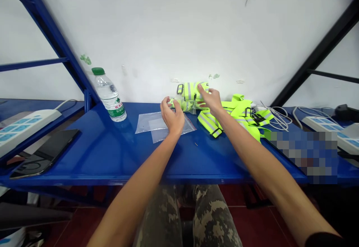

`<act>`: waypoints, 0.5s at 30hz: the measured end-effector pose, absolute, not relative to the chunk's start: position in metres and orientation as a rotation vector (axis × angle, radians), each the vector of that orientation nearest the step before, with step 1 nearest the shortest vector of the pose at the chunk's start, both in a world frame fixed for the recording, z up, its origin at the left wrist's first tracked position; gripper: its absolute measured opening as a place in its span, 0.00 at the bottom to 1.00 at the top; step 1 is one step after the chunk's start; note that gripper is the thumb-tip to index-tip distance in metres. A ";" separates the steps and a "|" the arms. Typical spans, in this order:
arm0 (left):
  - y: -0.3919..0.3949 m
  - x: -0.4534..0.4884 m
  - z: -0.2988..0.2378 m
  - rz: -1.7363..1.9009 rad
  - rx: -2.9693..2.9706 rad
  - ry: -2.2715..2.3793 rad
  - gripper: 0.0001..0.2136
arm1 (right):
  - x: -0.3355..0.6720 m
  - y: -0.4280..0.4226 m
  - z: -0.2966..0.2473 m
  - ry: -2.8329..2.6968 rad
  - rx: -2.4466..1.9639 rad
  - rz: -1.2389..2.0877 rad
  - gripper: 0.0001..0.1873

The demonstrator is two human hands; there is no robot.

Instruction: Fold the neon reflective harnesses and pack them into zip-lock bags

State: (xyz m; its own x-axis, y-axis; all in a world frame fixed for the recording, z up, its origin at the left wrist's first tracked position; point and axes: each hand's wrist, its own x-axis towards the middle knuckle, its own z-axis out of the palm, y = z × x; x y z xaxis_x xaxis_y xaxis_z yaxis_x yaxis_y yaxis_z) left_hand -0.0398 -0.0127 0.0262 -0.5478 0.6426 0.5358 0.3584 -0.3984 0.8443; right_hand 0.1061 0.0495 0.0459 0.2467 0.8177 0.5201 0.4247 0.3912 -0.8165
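My left forearm point(144, 181) slants toward one o'clock, ending in my loosely curled left hand point(172, 115); my right forearm point(260, 161) reaches toward eleven, right hand point(212, 100) bent in a grip.

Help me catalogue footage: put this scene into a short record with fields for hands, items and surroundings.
Left hand: curled beside the lower lime bundle; contact unclear
Right hand: at the rolled lime-and-silver strap, thumb against it; firmness of grip unclear
Bags: flat clear plastic bags, partly behind the left hand
Loose straps: lime-and-silver heap, right of the roll
Bottle: clear bottle, green cap, standing at left
Surface: blue table against a white wall
Cable: white cable, coiled beyond the heap
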 end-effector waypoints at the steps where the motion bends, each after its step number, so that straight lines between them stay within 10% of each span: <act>1: -0.013 -0.040 0.024 2.033 1.394 1.584 0.14 | 0.104 0.058 0.049 -1.447 -1.387 0.230 0.46; 15: -0.012 -0.030 0.012 1.824 1.569 1.559 0.11 | 0.072 0.068 0.015 -2.298 -1.540 -0.367 0.27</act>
State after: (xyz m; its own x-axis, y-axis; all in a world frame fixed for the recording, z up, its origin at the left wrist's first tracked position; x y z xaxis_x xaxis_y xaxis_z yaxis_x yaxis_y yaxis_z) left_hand -0.0304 -0.0121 0.0122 -0.3749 0.7566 0.5358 0.4115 -0.3821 0.8274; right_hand 0.0715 0.0683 0.0149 -0.3484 0.8358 0.4243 0.9264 0.3761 0.0198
